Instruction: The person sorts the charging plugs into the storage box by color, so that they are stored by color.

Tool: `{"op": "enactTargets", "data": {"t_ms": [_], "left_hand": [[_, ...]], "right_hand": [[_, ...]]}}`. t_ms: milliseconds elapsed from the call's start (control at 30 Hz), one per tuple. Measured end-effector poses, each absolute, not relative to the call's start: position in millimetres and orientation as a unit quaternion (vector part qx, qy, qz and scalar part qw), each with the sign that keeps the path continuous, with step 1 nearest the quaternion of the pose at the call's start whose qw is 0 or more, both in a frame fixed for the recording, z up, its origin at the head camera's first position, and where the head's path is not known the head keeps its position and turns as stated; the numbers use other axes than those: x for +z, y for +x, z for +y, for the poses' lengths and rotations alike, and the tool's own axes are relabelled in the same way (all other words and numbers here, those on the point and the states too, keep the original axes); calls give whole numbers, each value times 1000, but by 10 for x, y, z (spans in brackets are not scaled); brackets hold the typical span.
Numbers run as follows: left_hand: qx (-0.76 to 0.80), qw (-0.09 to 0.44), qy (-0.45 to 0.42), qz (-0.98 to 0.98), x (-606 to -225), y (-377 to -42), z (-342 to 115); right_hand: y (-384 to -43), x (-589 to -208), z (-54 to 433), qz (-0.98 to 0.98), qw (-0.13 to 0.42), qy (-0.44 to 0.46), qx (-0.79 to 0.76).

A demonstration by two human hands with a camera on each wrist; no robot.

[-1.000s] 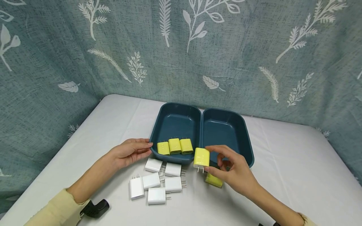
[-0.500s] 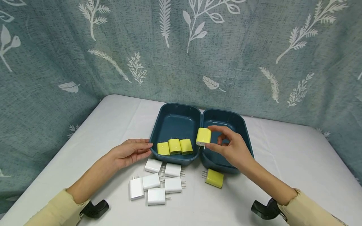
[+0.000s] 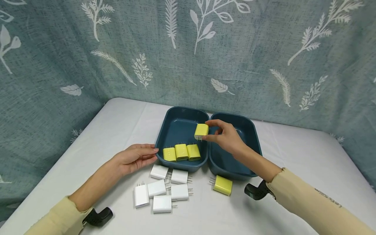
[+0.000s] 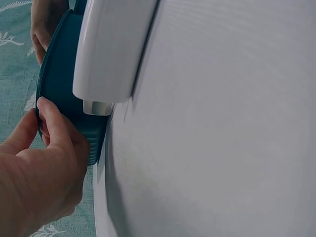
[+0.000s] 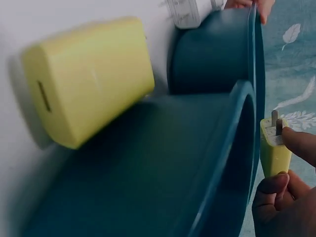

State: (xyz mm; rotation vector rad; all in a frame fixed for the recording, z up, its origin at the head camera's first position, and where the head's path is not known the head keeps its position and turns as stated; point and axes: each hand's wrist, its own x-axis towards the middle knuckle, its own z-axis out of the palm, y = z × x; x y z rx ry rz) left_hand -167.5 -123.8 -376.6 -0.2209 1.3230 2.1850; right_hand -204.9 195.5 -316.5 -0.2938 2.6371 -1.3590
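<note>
In the head view my right hand (image 3: 224, 135) pinches a yellow plug-in charger (image 3: 201, 130) between thumb and fingertips. It hangs over the left blue tray (image 3: 182, 112), metal prongs toward me; the right wrist view shows the same charger (image 5: 275, 153) with two flat prongs. Inside that tray, several yellow chargers (image 3: 181, 152) stand in a row along the near wall. My left hand (image 3: 133, 159) holds the tray's near left corner, with thumb and finger at the rim (image 4: 42, 81) in the left wrist view.
Right of it, touching, is a second blue tray (image 3: 227, 164), partly behind my right arm. Several white chargers (image 3: 162, 204) lie on the white tablecloth in front. One yellow charger (image 3: 222, 185) lies before the right tray. A patterned curtain (image 3: 188, 65) hangs behind.
My right hand has carried the yellow charger up, away from me and leftward, from before the trays to over the left tray. My left hand stays at the tray's corner.
</note>
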Motion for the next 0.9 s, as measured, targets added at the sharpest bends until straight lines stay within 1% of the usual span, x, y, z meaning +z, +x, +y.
{"op": "enactTargets", "data": {"t_ms": [267, 500, 900], "left_hand": [[813, 289, -85, 498, -3772, -1660, -1228], [814, 286, -87, 498, -3757, -1660, -1222], [817, 282, -85, 496, -3747, -1659, -1236]], "right_hand": [[-2203, -3292, 1842, 889, 97, -86, -438], [-2278, -3338, 1823, 901, 84, -95, -415], [-2280, -3356, 1826, 905, 73, -121, -400]]}}
